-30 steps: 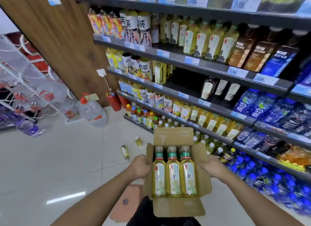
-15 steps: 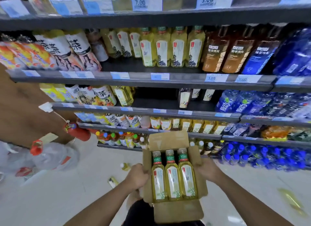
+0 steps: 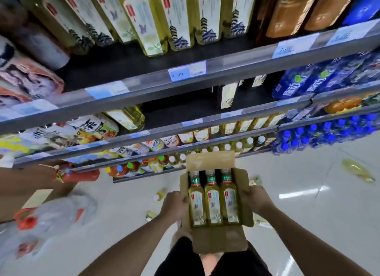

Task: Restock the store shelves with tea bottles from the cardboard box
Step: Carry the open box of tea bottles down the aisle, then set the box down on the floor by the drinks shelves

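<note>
I hold an open cardboard box [image 3: 220, 240] in front of my waist, its flaps folded out. Three yellow-green tea bottles [image 3: 213, 201] with green neck bands lie side by side inside it. My left hand [image 3: 174, 203] grips the box's left side and my right hand [image 3: 255, 199] grips its right side. Right ahead stand the dark store shelves [image 3: 226, 64]. Matching tea bottles [image 3: 174, 18] fill the upper shelf, with a bare stretch of black shelf in front of them.
Blue bottles [image 3: 320, 136] crowd the shelves at right. A red-capped water jug [image 3: 51, 218] and a red extinguisher [image 3: 78, 175] sit at left. Loose bottles [image 3: 357, 171] lie scattered on the white tile floor near the shelf base.
My view has moved much closer to the shelves and turned to face them. The box stays held in both hands with the same three bottles inside.
</note>
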The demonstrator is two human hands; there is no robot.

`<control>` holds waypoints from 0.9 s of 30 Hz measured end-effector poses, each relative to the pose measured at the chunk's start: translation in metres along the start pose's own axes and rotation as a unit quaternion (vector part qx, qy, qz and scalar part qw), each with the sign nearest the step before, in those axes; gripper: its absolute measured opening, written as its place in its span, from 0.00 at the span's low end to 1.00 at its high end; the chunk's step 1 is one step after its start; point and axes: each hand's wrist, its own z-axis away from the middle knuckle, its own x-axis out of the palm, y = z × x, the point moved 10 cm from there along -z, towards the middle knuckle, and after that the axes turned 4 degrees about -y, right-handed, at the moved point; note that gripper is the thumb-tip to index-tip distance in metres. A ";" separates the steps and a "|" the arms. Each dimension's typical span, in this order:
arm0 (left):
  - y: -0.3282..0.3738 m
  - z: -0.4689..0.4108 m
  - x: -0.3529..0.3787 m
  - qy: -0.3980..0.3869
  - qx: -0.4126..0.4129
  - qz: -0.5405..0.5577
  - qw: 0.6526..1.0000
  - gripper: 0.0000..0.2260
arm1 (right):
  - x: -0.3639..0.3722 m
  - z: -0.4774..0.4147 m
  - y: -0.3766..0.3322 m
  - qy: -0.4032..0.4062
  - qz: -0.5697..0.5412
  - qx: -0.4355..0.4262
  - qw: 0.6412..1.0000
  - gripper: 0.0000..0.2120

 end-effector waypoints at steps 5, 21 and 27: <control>-0.023 -0.014 0.028 0.002 -0.028 -0.006 1.000 0.16 | 0.033 -0.033 0.001 -0.019 0.011 -0.001 1.000 0.16; -0.198 -0.228 0.179 -0.008 -0.045 0.053 0.998 0.19 | 0.219 -0.250 0.075 -0.035 0.065 0.040 0.996 0.18; -0.217 -0.284 0.218 -0.010 -0.033 0.031 0.999 0.20 | 0.252 -0.308 0.105 -0.017 0.090 0.048 0.995 0.19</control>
